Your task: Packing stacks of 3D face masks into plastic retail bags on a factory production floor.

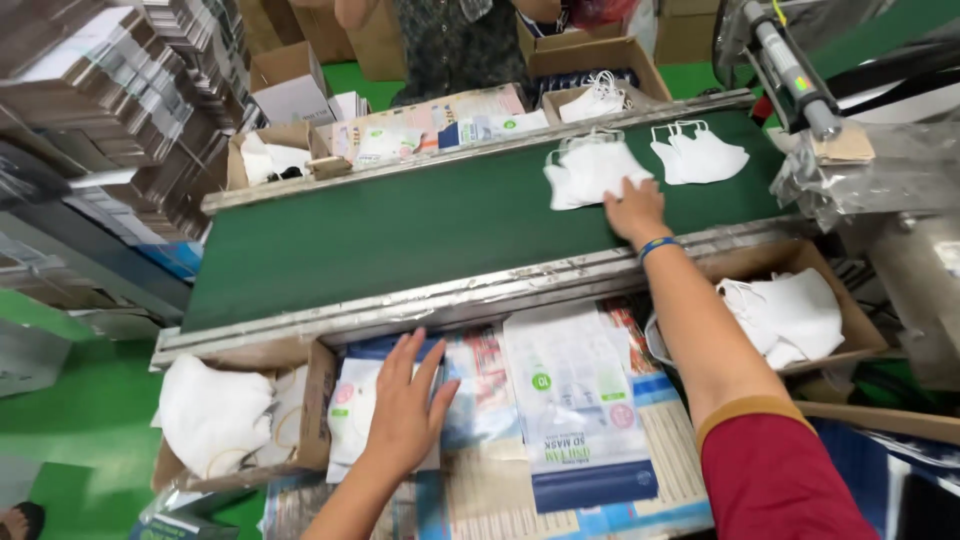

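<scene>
My right hand (635, 208) reaches across the green conveyor belt (400, 225) and rests its fingers on the near edge of a stack of white face masks (592, 172). A second stack of white masks (698, 154) lies apart on the belt to its right. My left hand (405, 400) lies flat, fingers spread, on a pile of flat printed bags (352, 405) just below the belt's metal rail. A white and blue printed bag (575, 400) lies between my arms.
A cardboard box of white masks (790, 315) sits to my right, another (215, 415) to my left. Across the belt a person (455, 45) stands behind more boxes and packaging. A packing machine (850, 150) stands at the belt's right end. Stacked cartons (120, 90) fill the far left.
</scene>
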